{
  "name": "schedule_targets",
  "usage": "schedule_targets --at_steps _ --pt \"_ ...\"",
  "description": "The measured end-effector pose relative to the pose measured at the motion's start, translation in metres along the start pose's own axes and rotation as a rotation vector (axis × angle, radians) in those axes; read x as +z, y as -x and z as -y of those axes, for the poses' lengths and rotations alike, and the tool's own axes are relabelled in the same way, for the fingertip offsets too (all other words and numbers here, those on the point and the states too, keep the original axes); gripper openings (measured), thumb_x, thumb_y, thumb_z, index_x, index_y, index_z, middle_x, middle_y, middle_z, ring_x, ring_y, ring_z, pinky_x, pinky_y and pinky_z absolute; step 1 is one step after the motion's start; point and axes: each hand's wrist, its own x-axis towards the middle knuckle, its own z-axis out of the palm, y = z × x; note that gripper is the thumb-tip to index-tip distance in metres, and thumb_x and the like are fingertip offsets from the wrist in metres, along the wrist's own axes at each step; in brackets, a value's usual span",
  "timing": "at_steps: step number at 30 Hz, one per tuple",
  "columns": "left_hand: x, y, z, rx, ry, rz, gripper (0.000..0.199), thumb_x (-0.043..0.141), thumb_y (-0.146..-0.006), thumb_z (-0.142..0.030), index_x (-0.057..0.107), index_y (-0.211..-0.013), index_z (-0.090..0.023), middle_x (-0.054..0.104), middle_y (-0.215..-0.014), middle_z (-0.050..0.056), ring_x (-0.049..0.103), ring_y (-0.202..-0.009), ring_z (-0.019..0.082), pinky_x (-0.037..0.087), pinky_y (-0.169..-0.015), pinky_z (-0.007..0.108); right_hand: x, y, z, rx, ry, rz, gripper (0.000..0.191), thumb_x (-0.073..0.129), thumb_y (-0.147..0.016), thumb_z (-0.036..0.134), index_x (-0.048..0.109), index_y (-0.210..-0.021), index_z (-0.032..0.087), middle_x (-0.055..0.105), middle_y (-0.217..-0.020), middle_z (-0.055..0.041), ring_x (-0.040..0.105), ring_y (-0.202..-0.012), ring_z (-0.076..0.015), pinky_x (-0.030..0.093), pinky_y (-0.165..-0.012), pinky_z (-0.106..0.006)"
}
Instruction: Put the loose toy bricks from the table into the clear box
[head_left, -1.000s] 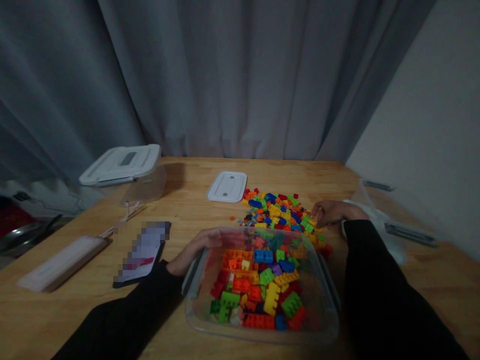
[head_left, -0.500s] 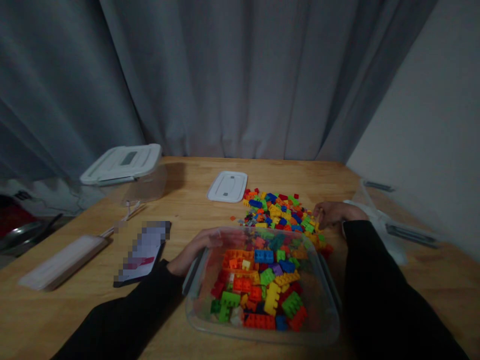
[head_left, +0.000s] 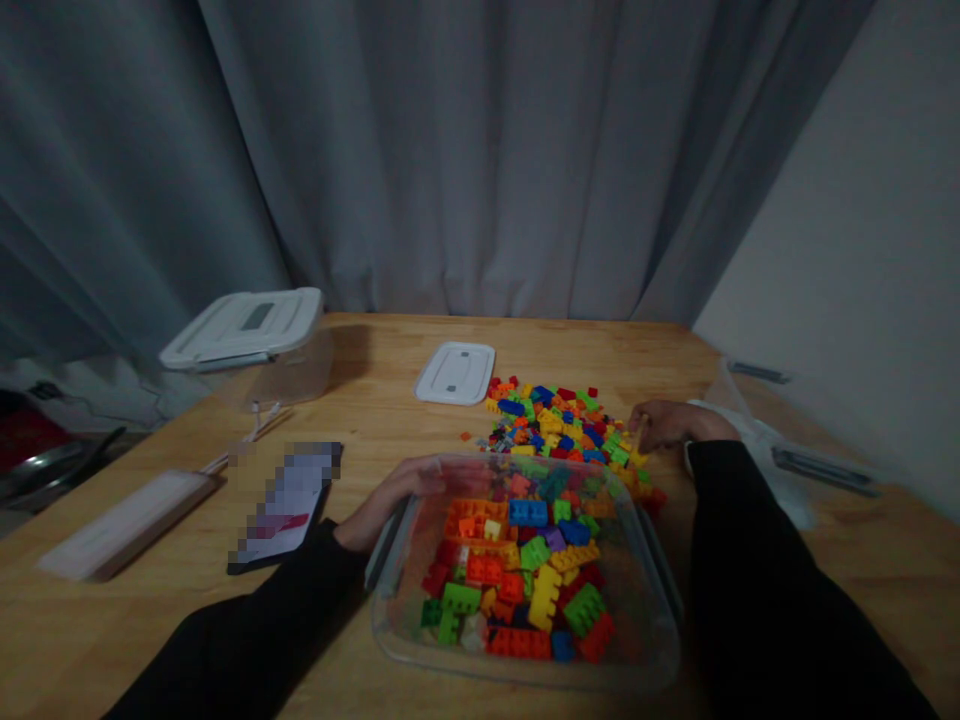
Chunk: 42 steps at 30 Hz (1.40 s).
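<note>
A clear plastic storage box (head_left: 390, 625) sits in front of me, partly filled with toy building bricks (head_left: 544, 598) in several colours. My left hand (head_left: 401, 492) holds the box by its far left corner, fingers over the rim. Beyond the box lies a heap of loose building bricks (head_left: 551, 422) on the wooden table. At the right edge of that heap, my right hand (head_left: 667, 424) is curled with its fingertips down at the yellow bricks. Whatever is between those fingertips is too small and dim to make out.
A lidded clear box (head_left: 292, 365) stands at the far left, and a white lid (head_left: 456, 374) lies behind the heap. Left of me are a phone (head_left: 289, 510) and a long pale case (head_left: 127, 525) with a cable. Another clear container (head_left: 772, 450) is at the right.
My right hand has shifted slightly, its fingers drawing closer together at the yellow bricks. The left hand and the box have stayed where they were.
</note>
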Motion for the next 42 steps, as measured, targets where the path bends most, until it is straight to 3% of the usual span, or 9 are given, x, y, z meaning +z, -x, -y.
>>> schedule_targets --at_steps 11,26,32,35,42 --pt "0.003 0.001 -0.004 0.010 -0.047 -0.014 0.051 0.049 -0.085 -0.019 0.070 -0.131 -0.011 0.070 -0.135 0.015 0.061 -0.131 0.036 0.031 -0.122 0.053 0.002 -0.009 -0.007 0.020 0.000 -0.012 0.041 0.070 -0.058 0.001 0.064 -0.094 0.020 0.067 -0.072 0.0022 0.063 -0.062 -0.0143 0.046 -0.053 -0.022" --pt "0.001 0.000 0.001 0.030 -0.016 -0.005 0.054 0.050 -0.083 -0.020 0.068 -0.133 -0.009 0.068 -0.137 0.019 0.058 -0.134 0.039 0.028 -0.122 0.058 0.000 -0.007 -0.006 0.019 0.035 -0.044 0.040 0.073 -0.058 0.002 0.068 -0.094 0.018 0.070 -0.076 -0.0003 0.065 -0.066 -0.0159 0.045 -0.054 -0.023" --pt "0.005 0.001 -0.005 0.031 -0.021 -0.021 0.049 0.051 -0.083 -0.017 0.074 -0.126 -0.014 0.073 -0.132 0.013 0.062 -0.129 0.036 0.033 -0.120 0.055 -0.011 0.008 0.002 -0.022 0.081 -0.098 0.037 0.073 -0.059 0.003 0.069 -0.094 0.017 0.074 -0.089 -0.0047 0.069 -0.081 -0.0210 0.048 -0.061 -0.025" --pt "0.004 0.000 -0.005 0.025 -0.031 -0.007 0.050 0.051 -0.084 -0.019 0.072 -0.129 -0.011 0.071 -0.134 0.016 0.061 -0.131 0.038 0.031 -0.121 0.056 -0.017 0.020 0.007 -0.061 0.095 -0.129 0.036 0.074 -0.063 0.004 0.068 -0.096 0.018 0.075 -0.095 -0.0055 0.069 -0.088 -0.0216 0.049 -0.067 -0.025" --pt "0.000 -0.002 0.001 0.021 -0.006 0.006 0.053 0.052 -0.083 -0.021 0.070 -0.132 -0.010 0.069 -0.137 0.018 0.058 -0.133 0.040 0.031 -0.121 0.059 -0.028 0.061 0.032 -0.199 0.139 -0.213 0.028 0.063 -0.077 0.008 0.065 -0.103 0.016 0.076 -0.092 -0.0077 0.067 -0.080 -0.0199 0.048 -0.066 -0.027"
